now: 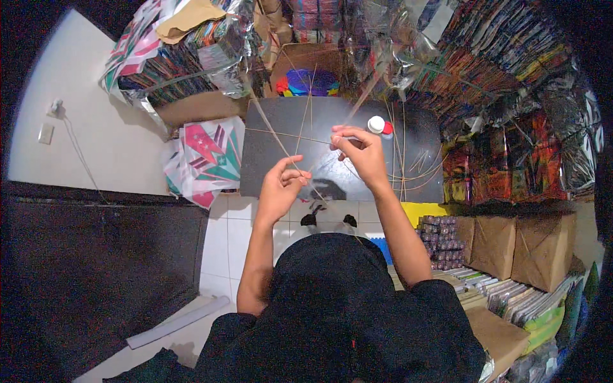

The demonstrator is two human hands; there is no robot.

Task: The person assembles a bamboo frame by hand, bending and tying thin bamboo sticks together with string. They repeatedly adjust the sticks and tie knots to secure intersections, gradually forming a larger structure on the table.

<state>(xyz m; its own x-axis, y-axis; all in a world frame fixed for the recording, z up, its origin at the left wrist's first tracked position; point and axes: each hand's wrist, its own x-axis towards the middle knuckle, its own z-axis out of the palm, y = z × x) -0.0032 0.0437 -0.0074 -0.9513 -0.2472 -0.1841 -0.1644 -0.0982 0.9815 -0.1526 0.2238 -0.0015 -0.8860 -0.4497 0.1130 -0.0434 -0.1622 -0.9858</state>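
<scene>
Over a dark glossy table, my left hand has its thumb and fingertips closed on a long thin stick. That stick slants from the far left down past my fingers. Farther right and slightly higher, my right hand is pinched at the right end of another thin stick, which runs leftward across the table. Whether a thread is also in those fingertips is too fine to tell. More thin sticks stand out near the far edge, crossing one another. Beyond my right hand are a white round-topped container and a red round piece.
Loose thin sticks, some bent, lie at the table's right side. Printed sheets hang at its left. Wrapped stacks crowd the back and right. Brown paper parcels and small bundled rolls sit at lower right.
</scene>
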